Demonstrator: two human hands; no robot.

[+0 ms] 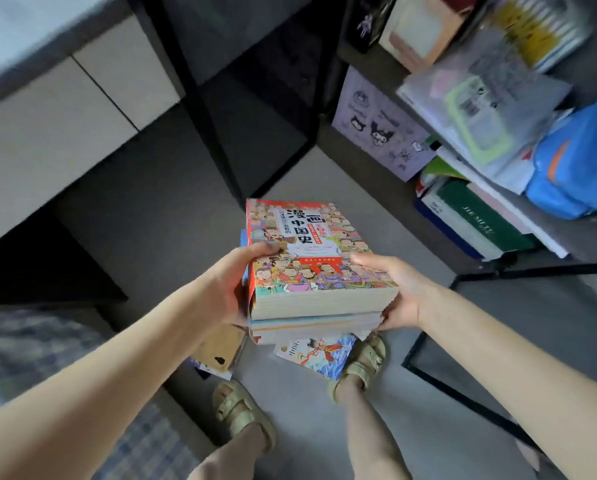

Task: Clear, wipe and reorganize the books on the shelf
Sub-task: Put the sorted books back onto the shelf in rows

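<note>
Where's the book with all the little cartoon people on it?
In the middle of the head view, the cartoon book tops the stack of books held between the left hand and the right hand, above the grey floor.

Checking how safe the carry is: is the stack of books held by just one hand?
No, the left hand grips one side of the stack of books and the right hand grips the opposite side.

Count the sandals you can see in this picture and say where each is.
2, both worn. The left sandal is at lower centre; the right sandal is up and to its right, beside an illustrated book on the floor.
</note>
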